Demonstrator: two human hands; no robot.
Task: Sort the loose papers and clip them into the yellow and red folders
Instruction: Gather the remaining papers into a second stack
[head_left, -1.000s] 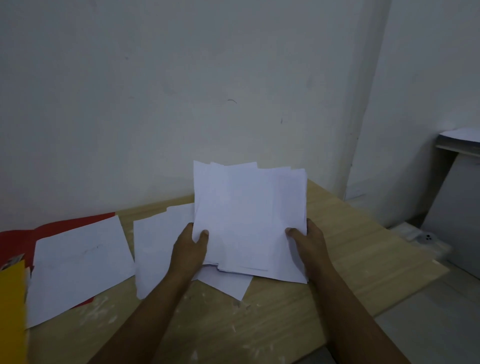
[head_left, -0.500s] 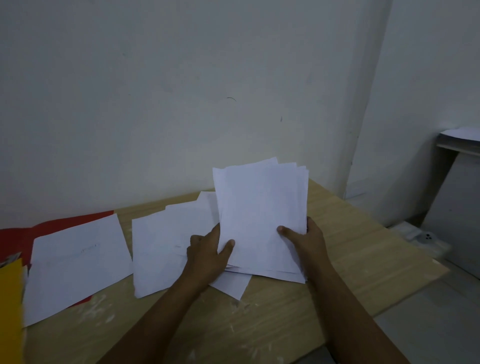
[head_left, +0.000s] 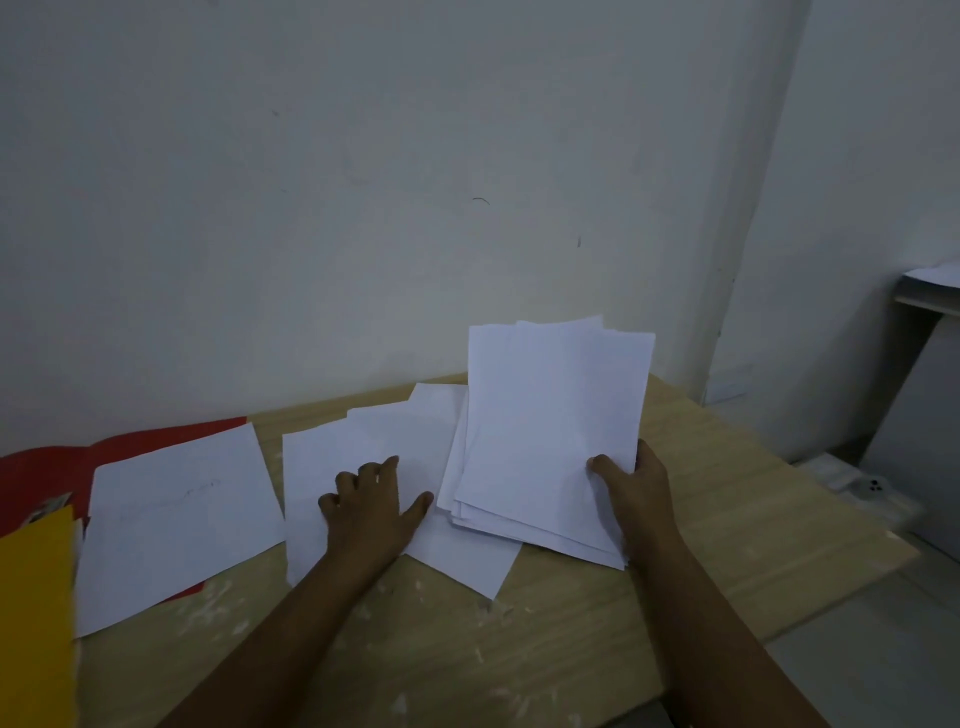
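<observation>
The right hand has a grip on the paper stack, pinching its lower corner. The left hand lies spread flat on loose sheets on the counter. The uneven stack could fan out and slide. The red folder and yellow folder wait far left.

Tabletop: pale wood grain, back edge against the wall, with white smears and flecks (most dense toward the front edge). Red folder lies open and flat at the back left corner; one white sheet rests on it, overhanging onto the wood. Yellow folder sits at the left edge, cut off by the frame. Loose sheets lie overlapped, fanned out at mid-tabletop. Right side of the tabletop bare wood.
</observation>
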